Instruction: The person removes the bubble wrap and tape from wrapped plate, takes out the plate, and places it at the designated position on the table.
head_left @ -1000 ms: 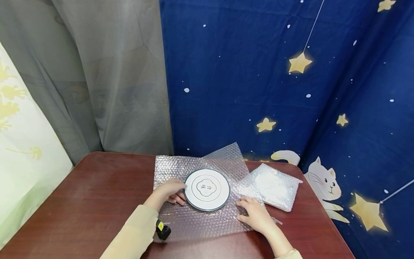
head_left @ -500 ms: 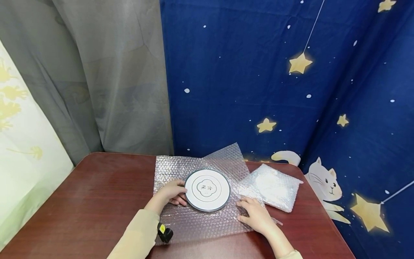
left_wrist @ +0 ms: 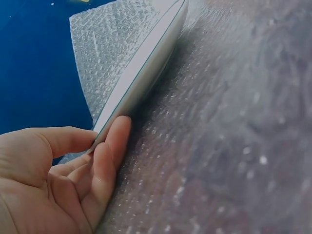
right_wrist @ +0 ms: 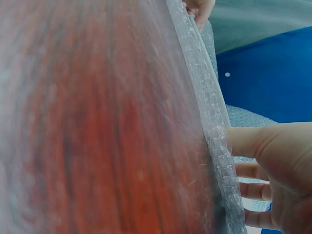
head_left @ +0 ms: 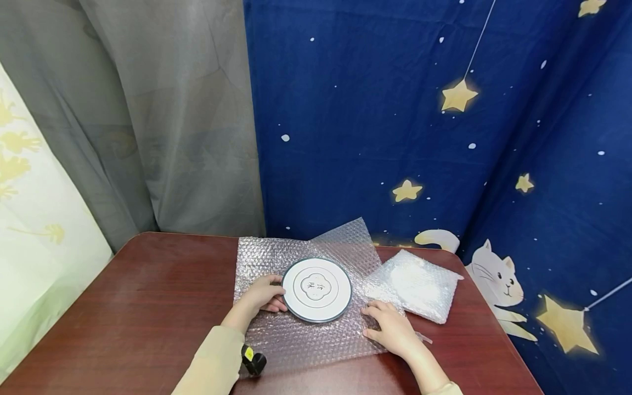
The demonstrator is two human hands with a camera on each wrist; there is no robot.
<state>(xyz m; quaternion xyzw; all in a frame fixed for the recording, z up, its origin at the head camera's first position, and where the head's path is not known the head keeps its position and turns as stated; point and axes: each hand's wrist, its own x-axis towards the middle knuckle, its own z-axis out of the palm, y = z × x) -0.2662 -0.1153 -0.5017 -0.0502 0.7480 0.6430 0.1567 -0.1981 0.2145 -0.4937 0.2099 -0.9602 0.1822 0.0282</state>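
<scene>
A round white plate [head_left: 317, 308] with a dark blue-green rim and characters at its centre lies on a sheet of bubble wrap [head_left: 296, 348]. My left hand [head_left: 260, 296] pinches its left edge. In the left wrist view the plate [left_wrist: 141, 73] is seen edge-on, thumb above the rim and fingers under it. My right hand [head_left: 393, 329] rests on the wrap's right side, fingers spread and slightly bent, apart from the plate. The right wrist view shows this right hand [right_wrist: 287, 175] with its fingertips at the bubble wrap [right_wrist: 207, 112].
A parcel in bubble wrap [head_left: 419, 288] lies right of the sheet, overlapping its edge. The reddish-brown table [head_left: 163, 307] extends to the left and front. Behind it hang a grey curtain [head_left: 197, 137] and a blue starry curtain [head_left: 340, 137]. A black device [head_left: 254, 362] sits at my left wrist.
My left forearm has shifted slightly to the right, its hand still holding the plate's edge. The plate and right hand stay almost where they were.
</scene>
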